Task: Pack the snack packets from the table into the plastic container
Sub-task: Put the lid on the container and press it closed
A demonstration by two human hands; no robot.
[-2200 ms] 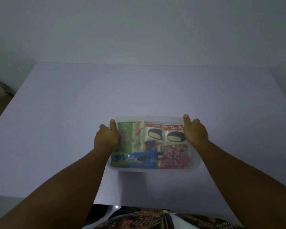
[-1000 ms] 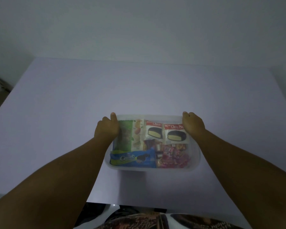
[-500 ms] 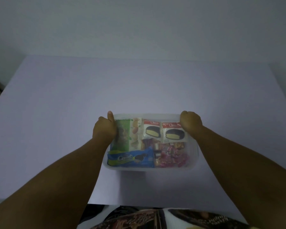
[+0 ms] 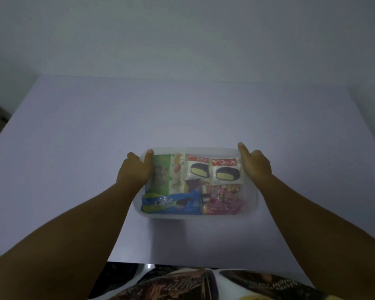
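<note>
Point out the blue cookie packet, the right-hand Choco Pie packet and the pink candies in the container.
blue cookie packet (image 4: 171, 205), head view, middle of its front face.
right-hand Choco Pie packet (image 4: 226, 171), head view, on the printed pie.
pink candies (image 4: 224, 202), head view, centre of the heap.

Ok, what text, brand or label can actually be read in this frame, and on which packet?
"Choco" on the left choco pie packet.
"Choco Pie" on the right choco pie packet.
Blue cookie packet: white logo, too blurred to read.
Green snack packet and pink candy bag: print too small to read.
</note>
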